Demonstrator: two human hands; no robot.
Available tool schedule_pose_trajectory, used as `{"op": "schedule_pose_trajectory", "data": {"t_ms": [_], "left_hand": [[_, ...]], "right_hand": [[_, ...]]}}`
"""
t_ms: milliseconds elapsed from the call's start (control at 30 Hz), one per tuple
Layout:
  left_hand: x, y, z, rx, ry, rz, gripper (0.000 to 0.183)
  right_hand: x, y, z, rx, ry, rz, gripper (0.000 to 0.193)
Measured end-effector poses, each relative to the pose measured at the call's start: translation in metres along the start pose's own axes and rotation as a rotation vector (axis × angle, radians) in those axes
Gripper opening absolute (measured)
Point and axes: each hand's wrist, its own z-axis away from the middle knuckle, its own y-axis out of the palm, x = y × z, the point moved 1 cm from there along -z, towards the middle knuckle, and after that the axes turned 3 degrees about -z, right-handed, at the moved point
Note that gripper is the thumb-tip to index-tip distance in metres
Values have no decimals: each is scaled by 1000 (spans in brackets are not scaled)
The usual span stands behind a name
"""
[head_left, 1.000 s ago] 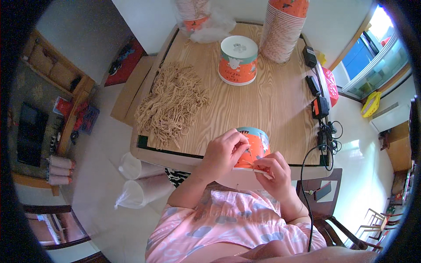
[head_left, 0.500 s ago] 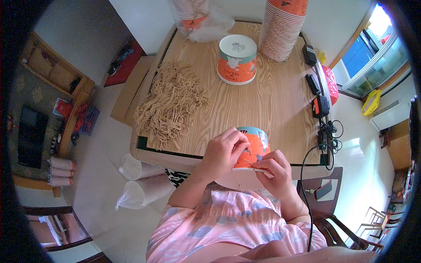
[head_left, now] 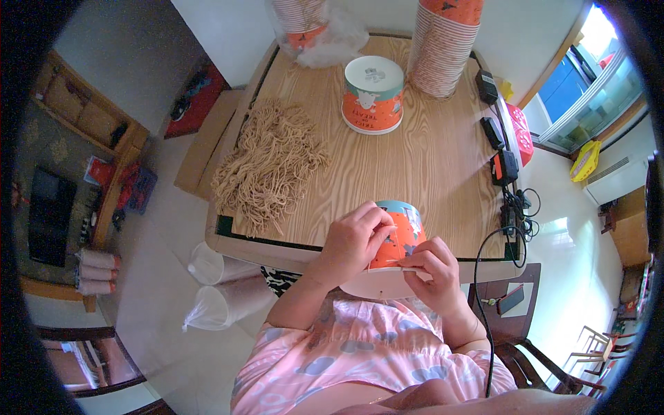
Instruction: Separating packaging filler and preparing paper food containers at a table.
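Orange bucket between left hand, right hand; nested bucket stack beyond.

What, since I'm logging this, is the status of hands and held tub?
Left hand, pinched, at orange tub. Right hand at its white rim. Tub by table edge. String heap apart, leftward.

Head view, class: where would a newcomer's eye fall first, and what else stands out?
Probably on the orange bucket at the near edge of the table, with the left hand and right hand at its side. Next might come the tangled heap of tan string on the table's left. Farther back stand a second orange bucket and, behind it to the right, a tall stack of buckets.
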Motion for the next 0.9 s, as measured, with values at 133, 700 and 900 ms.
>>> {"op": "schedule_pose_trajectory", "data": {"t_ms": [133,700,900], "left_hand": [[1,-7,0,7,-83,112,8],[20,-42,16,224,-308,458,8],[-1,-52,-10,309,-328,834,19]], "right_hand": [[-1,-1,-5,-14,16,-9,25],[-13,-4,-14,-129,54,-29,20],[-9,3,-25,-74,212,18,11]]}}
